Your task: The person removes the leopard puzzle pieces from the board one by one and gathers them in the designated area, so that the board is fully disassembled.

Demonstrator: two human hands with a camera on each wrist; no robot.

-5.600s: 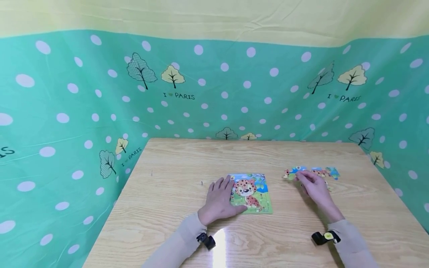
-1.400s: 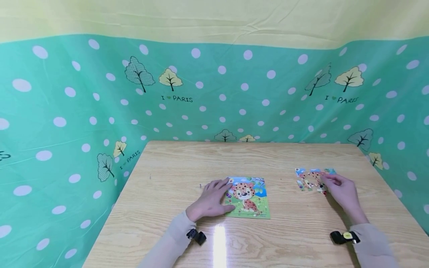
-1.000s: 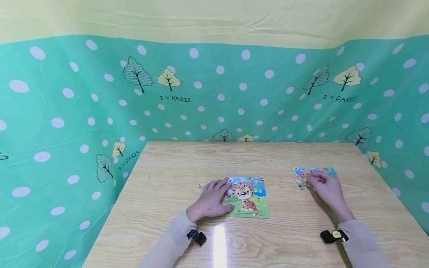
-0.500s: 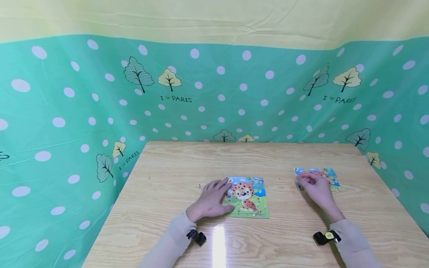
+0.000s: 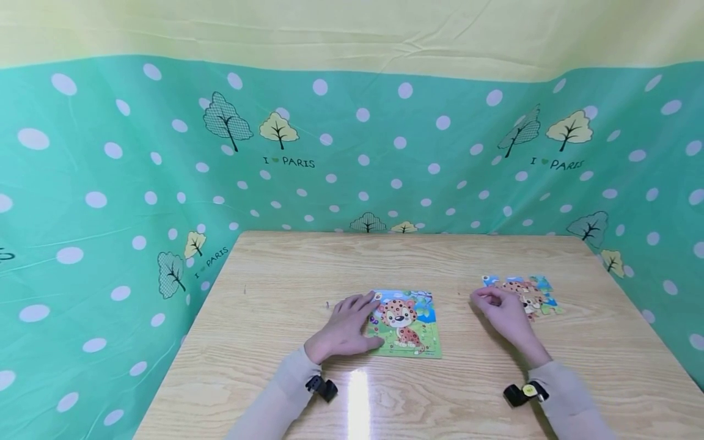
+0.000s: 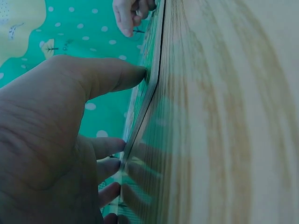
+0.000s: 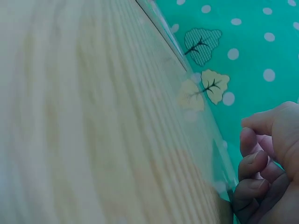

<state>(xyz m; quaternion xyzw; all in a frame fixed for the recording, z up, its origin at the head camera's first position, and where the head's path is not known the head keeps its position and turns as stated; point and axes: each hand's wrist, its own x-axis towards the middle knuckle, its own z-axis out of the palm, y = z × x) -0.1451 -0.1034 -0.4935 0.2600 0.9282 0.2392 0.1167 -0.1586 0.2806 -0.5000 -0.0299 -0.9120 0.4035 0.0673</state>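
A square picture puzzle board (image 5: 409, 333) with a spotted leopard cub lies flat at the middle of the table. My left hand (image 5: 345, 327) rests at its left side, fingers spread over that edge and thumb on the lower part. To the right, several jigsaw pieces (image 5: 541, 296) showing a similar leopard lie close together in a partial picture. My right hand (image 5: 506, 315) hovers at their lower left, hiding some of them. In the right wrist view the thumb and forefinger of the right hand (image 7: 268, 163) meet, the other fingers curl, and nothing shows between them.
The pale wood table (image 5: 275, 293) ends at a green dotted cloth (image 5: 308, 140) that hangs behind and at both sides. A bright light reflection lies on the wood in front of the board. Each wrist wears a black camera strap.
My right hand has moved left across the loose pieces to their left side, uncovering the leopard face and right-hand pieces. The pieces sit closer together than before. My left hand stays at the board.
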